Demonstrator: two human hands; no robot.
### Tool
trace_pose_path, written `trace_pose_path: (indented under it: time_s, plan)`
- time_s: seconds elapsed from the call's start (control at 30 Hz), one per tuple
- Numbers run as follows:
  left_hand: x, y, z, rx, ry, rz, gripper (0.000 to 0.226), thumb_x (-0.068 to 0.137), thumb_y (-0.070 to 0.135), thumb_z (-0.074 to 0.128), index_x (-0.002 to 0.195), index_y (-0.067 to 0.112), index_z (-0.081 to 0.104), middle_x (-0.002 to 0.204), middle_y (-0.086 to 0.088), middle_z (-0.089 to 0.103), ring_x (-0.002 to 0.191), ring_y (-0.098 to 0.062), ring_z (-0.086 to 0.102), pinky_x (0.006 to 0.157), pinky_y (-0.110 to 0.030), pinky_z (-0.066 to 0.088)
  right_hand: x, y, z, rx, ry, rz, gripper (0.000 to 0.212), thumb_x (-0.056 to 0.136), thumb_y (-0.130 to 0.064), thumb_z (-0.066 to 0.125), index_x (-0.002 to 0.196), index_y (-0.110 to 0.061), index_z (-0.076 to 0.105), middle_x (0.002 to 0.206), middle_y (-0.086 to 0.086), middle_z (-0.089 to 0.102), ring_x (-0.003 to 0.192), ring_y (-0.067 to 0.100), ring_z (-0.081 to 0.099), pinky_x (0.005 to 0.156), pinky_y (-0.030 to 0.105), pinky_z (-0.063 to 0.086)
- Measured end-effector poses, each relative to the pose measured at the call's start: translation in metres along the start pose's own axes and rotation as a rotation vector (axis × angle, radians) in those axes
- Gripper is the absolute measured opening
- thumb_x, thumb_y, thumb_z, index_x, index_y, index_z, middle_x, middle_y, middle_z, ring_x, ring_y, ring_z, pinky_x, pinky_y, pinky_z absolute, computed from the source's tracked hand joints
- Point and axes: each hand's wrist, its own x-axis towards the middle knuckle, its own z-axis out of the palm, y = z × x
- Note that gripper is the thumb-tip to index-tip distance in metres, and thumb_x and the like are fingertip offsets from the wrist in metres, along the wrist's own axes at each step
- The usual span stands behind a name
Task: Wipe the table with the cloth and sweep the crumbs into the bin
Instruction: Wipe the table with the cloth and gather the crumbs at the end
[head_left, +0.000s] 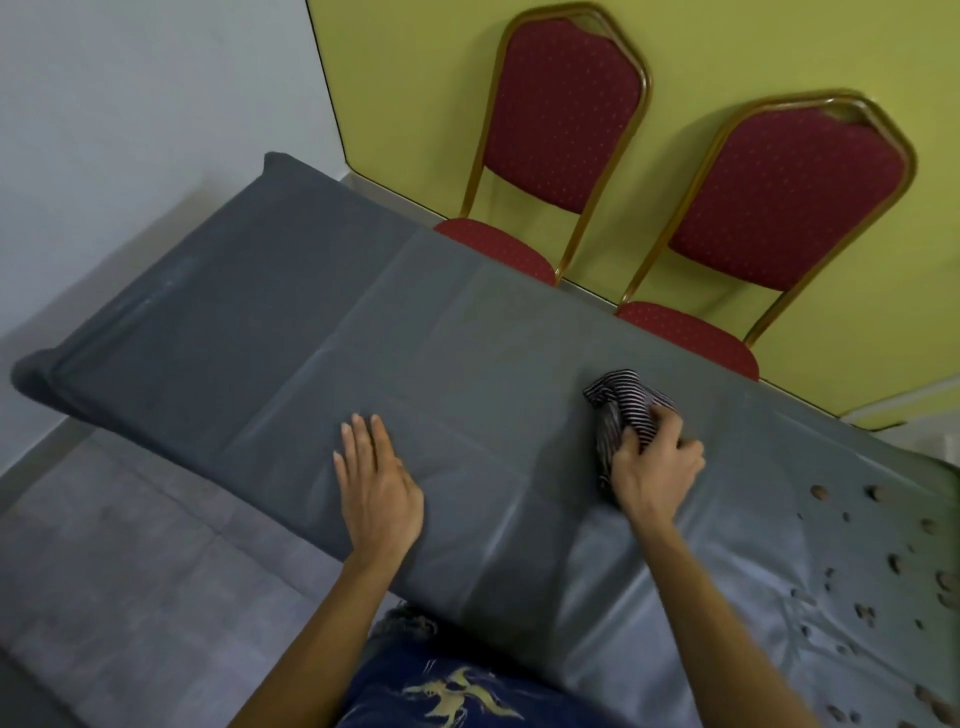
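A long table (249, 312) covered in grey fabric runs from the upper left to the lower right. My right hand (655, 465) grips a bunched black-and-white striped cloth (626, 405) and holds it against the tabletop near the far edge. My left hand (376, 486) lies flat on the table with straight fingers, close to the near edge. Several brown crumbs (893, 564) are scattered over the right end of the table, to the right of the cloth. No bin is in view.
Two red padded chairs with gold frames (563, 130) (784, 202) stand pushed against the table's far side, before a yellow-green wall. A grey tiled floor (104, 571) lies to the left below the table's near edge.
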Motion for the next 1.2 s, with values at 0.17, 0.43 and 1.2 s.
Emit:
trace_pose_path:
  time_s: [0.17, 0.43, 1.2]
  plan:
    - [-0.022, 0.027, 0.015, 0.045, -0.040, 0.155, 0.057, 0.100, 0.024, 0.022, 0.152, 0.000, 0.025, 0.162, -0.014, 0.016, 0.151, -0.026, 0.012, 0.122, -0.049, 0.014, -0.050, -0.067, 0.047, 0.112, -0.122, -0.341, 0.046, 0.084, -0.018, 0.069, 0.129, -0.018, 0.058, 0.109, 0.023, 0.054, 0.098, 0.041, 0.051, 0.088, 0.045, 0.045]
    - [-0.027, 0.020, 0.024, 0.157, -0.055, 0.208, 0.060, 0.098, 0.029, 0.030, 0.150, 0.000, 0.029, 0.160, -0.019, 0.023, 0.150, -0.030, 0.018, 0.120, -0.050, 0.019, -0.080, -0.095, 0.097, -0.259, -0.322, -0.713, 0.064, 0.090, -0.049, 0.058, 0.147, -0.026, 0.040, 0.140, 0.020, 0.048, 0.112, 0.037, 0.051, 0.090, 0.049, 0.046]
    - [-0.015, 0.075, 0.032, 0.008, -0.154, 0.342, 0.059, 0.102, 0.026, 0.016, 0.154, 0.000, 0.012, 0.163, -0.015, 0.007, 0.152, -0.027, 0.005, 0.121, -0.052, 0.010, -0.088, -0.024, 0.030, -0.129, -0.270, -0.469, 0.059, 0.083, -0.024, 0.063, 0.140, -0.024, 0.050, 0.131, 0.012, 0.051, 0.108, 0.030, 0.050, 0.087, 0.042, 0.049]
